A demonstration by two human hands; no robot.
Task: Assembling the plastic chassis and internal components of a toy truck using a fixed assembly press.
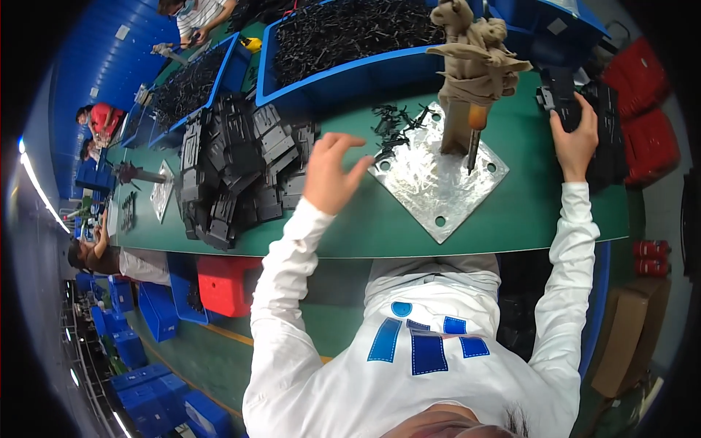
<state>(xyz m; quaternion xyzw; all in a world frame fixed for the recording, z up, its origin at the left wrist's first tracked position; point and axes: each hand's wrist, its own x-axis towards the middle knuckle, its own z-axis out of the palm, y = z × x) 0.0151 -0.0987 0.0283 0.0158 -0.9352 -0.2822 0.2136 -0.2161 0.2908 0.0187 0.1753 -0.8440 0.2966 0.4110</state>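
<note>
The left hand (pixel 332 175) hovers with fingers spread and empty over the green worktop (pixel 511 212), the scatter of small black clips (pixel 394 120) just ahead and to its right, by the metal base plate (pixel 438 179). The right hand (pixel 575 142), well apart at the far right, is closed on a black plastic part (pixel 562 95) atop a stack.

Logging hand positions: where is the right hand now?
In the head view, the right hand is at the table's right end, gripping a black plastic part beside the stacked black parts.

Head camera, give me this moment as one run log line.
left hand: open, over small black clips | right hand: gripping black part | metal plate: on green table
</note>
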